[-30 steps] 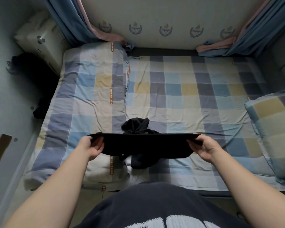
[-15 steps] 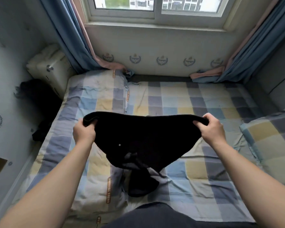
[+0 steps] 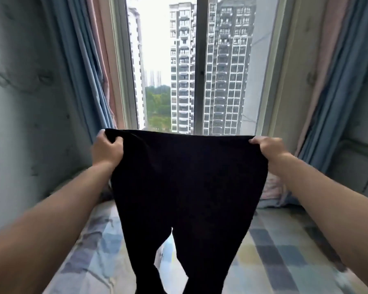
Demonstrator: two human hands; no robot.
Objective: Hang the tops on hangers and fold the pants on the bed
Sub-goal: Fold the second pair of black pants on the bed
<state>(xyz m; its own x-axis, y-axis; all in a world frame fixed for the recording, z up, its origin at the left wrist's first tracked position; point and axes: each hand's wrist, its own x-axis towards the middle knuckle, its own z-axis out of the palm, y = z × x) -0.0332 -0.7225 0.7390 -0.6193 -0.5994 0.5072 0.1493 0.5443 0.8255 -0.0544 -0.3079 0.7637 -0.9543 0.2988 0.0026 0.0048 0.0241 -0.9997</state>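
Left hand [image 3: 107,150] and right hand [image 3: 268,148] grip black pants [image 3: 187,187] above bed [image 3: 285,251], blocking window [image 3: 191,66].

Both arms reach forward, spread apart. Left hand [image 3: 106,150] and right hand [image 3: 268,147] each clench a corner of the pants [image 3: 189,177].

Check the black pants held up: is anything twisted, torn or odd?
Nothing stands out. The black pants hang straight, legs apart, waistband stretched between the left hand and right hand above the bed.
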